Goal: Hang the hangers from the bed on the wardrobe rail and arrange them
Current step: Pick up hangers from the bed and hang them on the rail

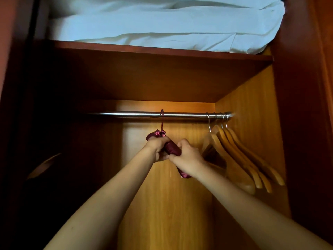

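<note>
A chrome wardrobe rail runs across the cupboard under a wooden shelf. A dark red padded satin hanger hangs from the rail's middle by its red-wrapped hook. My left hand grips the hanger's left part just below a small bow. My right hand grips the right arm of the same hanger, whose tip pokes out below my wrist. Several wooden hangers hang bunched at the rail's right end, close to my right hand.
White folded bedding lies on the shelf above the rail. The wardrobe's right wall stands just behind the wooden hangers. The left side of the cupboard is dark, with a pale curved shape low down. The rail's left half carries nothing.
</note>
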Available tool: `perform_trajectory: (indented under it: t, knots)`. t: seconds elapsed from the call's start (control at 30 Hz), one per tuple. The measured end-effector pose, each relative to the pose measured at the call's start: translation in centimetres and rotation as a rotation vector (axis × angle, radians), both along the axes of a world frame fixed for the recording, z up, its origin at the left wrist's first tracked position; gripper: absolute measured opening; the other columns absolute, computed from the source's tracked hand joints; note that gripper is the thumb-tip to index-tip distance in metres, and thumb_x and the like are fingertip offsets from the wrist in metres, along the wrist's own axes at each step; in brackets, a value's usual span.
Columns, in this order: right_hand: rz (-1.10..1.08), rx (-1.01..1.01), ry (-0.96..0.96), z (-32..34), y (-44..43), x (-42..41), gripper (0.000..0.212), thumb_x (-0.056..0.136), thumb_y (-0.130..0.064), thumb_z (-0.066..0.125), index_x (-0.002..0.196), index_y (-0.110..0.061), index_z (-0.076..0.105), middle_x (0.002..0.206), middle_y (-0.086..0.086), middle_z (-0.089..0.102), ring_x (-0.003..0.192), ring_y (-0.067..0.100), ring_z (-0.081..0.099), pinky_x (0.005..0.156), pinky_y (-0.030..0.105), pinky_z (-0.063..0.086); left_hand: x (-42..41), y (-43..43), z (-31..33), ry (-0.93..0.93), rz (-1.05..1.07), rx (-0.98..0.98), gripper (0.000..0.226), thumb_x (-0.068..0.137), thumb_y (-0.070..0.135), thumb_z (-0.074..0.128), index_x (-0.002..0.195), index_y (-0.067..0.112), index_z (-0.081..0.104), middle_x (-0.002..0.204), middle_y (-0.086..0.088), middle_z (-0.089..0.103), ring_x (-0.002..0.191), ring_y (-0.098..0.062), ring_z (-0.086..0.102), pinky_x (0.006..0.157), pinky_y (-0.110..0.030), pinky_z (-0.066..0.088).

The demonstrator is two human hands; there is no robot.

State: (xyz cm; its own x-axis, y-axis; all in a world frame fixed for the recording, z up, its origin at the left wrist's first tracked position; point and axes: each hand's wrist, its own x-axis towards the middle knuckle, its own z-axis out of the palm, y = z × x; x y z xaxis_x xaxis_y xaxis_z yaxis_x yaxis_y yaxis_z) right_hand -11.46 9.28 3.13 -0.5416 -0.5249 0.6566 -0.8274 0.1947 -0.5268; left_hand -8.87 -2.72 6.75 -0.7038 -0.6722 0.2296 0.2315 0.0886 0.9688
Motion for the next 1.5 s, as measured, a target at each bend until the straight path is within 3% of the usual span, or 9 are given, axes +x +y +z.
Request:
perform_trajectory:
  t: [0.17, 0.5, 0.7, 0.9, 1.07, 1.13, 1.23, 1.3, 1.5]
  knots:
    - [0.23, -0.071, -0.162, 1.6, -3.7, 1.8, 0.029, 0.081, -0.029, 0.064, 0.099, -0.023, 0.042, 0.081, 0.0, 0.055, 0.057, 0.017, 0.063, 0.04, 0.024, 0.051, 2.5, -3.8, 1.6, 0.048, 0.03, 0.038, 0.018, 0.092, 0.015, 0.055, 0.109, 0.008, 0.055, 0.086, -0.012, 0.061, 0.073, -0.022, 0.06, 0.055, -0.031, 0.053]
    - [0.38, -0.144, -0.278, 3.1, -10.9, 4.8, 0.021, 0.081, -0.026, 0.063, 0.092, -0.021, 0.047, 0.079, -0.005, 0.054, 0.053, 0.006, 0.058, 0.035, 0.017, 0.046, 5.6, -10.4, 3.1, 0.009, 0.109, 0.065, 0.02, 0.093, 0.023, 0.057, 0.08, 0.007, 0.054, 0.074, -0.009, 0.054, 0.061, -0.02, 0.052, 0.057, -0.031, 0.044]
    - [0.403, -0.106, -0.303, 2.6, -13.1, 5.2, 0.017, 0.084, -0.022, 0.062, 0.087, -0.021, 0.046, 0.079, -0.004, 0.053, 0.051, 0.007, 0.058, 0.035, 0.018, 0.047, 5.6, -12.8, 2.5, -0.043, 0.106, 0.052, 0.024, 0.093, 0.026, 0.056, 0.104, 0.005, 0.054, 0.086, -0.011, 0.057, 0.065, -0.02, 0.053, 0.059, -0.029, 0.045]
    - [0.417, -0.044, -0.292, 1.7, -13.0, 4.9, 0.021, 0.086, -0.024, 0.061, 0.1, -0.022, 0.046, 0.084, -0.004, 0.053, 0.06, 0.012, 0.061, 0.037, 0.019, 0.05, 5.8, -13.0, 1.6, -0.031, 0.116, 0.063, 0.025, 0.093, 0.025, 0.057, 0.107, 0.005, 0.054, 0.076, -0.01, 0.056, 0.061, -0.019, 0.054, 0.031, -0.019, 0.046]
    - [0.326, 0.076, -0.23, 1.7, -11.9, 4.6, 0.028, 0.091, -0.043, 0.051, 0.111, -0.024, 0.046, 0.083, 0.0, 0.061, 0.058, 0.016, 0.064, 0.04, 0.025, 0.054, 6.5, -12.3, 1.7, -0.121, 0.095, 0.079, 0.024, 0.094, 0.03, 0.053, 0.107, 0.01, 0.052, 0.08, -0.007, 0.055, 0.067, -0.019, 0.053, 0.06, -0.029, 0.045]
    - [0.235, 0.069, -0.13, 1.8, -11.3, 4.1, 0.029, 0.093, -0.044, 0.045, 0.11, -0.021, 0.051, 0.088, 0.001, 0.062, 0.068, 0.018, 0.065, 0.049, 0.028, 0.057, 6.8, -11.9, 2.1, -0.164, 0.151, 0.034, 0.029, 0.092, 0.029, 0.055, 0.113, 0.009, 0.053, 0.095, -0.01, 0.058, 0.082, -0.022, 0.057, 0.071, -0.029, 0.047]
    - [0.091, 0.018, 0.002, 1.9, -10.0, 2.9, 0.033, 0.094, -0.043, 0.043, 0.111, -0.017, 0.056, 0.102, 0.004, 0.065, 0.087, 0.022, 0.062, 0.073, 0.031, 0.052, 7.1, -11.0, 3.0, -0.23, 0.395, -0.213, 0.033, 0.092, 0.025, 0.058, 0.113, 0.0, 0.052, 0.138, -0.019, 0.046, 0.125, -0.031, 0.046, 0.091, -0.012, 0.044]
    - [0.02, -0.011, 0.047, 2.0, -8.7, 2.2, 0.035, 0.095, -0.04, 0.042, 0.112, -0.015, 0.059, 0.104, 0.006, 0.066, 0.094, 0.025, 0.061, 0.078, 0.032, 0.049, 7.3, -10.2, 3.7, -0.291, 0.55, -0.387, 0.055, 0.088, 0.032, 0.062, 0.129, 0.002, 0.043, 0.141, -0.02, 0.041, 0.128, -0.033, 0.043, 0.104, -0.028, 0.042]
    - [-0.102, -0.123, 0.097, 2.2, -3.2, 1.1, 0.028, 0.095, -0.032, 0.044, 0.11, -0.015, 0.061, 0.099, 0.008, 0.066, 0.088, 0.024, 0.061, 0.076, 0.034, 0.051, 6.7, -3.6, 4.4, -0.381, 0.578, -0.817, 0.058, 0.084, 0.038, 0.056, 0.134, 0.013, 0.042, 0.133, -0.017, 0.049, 0.125, -0.036, 0.045, 0.103, -0.042, 0.042]
